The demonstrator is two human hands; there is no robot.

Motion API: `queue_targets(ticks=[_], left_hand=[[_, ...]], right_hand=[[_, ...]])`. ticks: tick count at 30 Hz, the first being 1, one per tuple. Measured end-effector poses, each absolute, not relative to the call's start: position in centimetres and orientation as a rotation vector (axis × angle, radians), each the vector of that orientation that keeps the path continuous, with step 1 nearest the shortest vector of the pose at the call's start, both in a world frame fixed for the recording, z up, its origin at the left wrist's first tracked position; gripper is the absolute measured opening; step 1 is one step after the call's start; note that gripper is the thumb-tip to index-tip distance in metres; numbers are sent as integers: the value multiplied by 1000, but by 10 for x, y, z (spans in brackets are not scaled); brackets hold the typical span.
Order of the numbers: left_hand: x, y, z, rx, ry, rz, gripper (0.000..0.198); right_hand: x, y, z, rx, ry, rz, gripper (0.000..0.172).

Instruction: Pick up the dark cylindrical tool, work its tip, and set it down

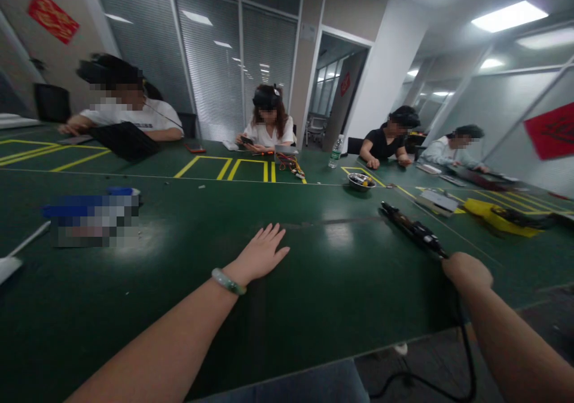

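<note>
My left hand lies palm down on the green tabletop, its fingers stretched out and slightly spread, holding nothing. A green and white bangle circles that wrist. At the right, my right hand is closed round the black cord at the near end of a long, dark corded device. The device points away to the upper left; its exact kind is unclear. Below my right hand the cord hangs past the table edge and loops downward.
Left lies a blurred blue and white item. Farther back are a metal bowl of small parts, a water bottle, wires and a white box. A yellow item lies right. Several people sit across the table.
</note>
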State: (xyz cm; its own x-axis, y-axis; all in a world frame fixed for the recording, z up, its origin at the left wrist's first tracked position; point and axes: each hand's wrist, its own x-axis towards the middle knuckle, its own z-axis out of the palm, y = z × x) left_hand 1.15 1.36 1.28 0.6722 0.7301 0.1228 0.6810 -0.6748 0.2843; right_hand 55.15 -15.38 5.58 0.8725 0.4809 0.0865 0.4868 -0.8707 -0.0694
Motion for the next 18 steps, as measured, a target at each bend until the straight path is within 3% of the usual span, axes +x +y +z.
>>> queue_targets(ticks=[3, 7, 11, 18], left_hand=[[10, 11, 13, 2688, 1147, 342, 72], [7, 9, 16, 2676, 1138, 305, 71], [6, 10, 18, 2684, 1142, 308, 71], [14, 4, 11, 2731, 1158, 360, 57]], right_hand=[[564, -138, 52, -3064, -607, 52, 25], [514, -98, 61, -2950, -860, -219, 40], [372, -58, 83, -2210, -1834, -207, 58], [144, -27, 69, -1146, -2234, 208, 46]])
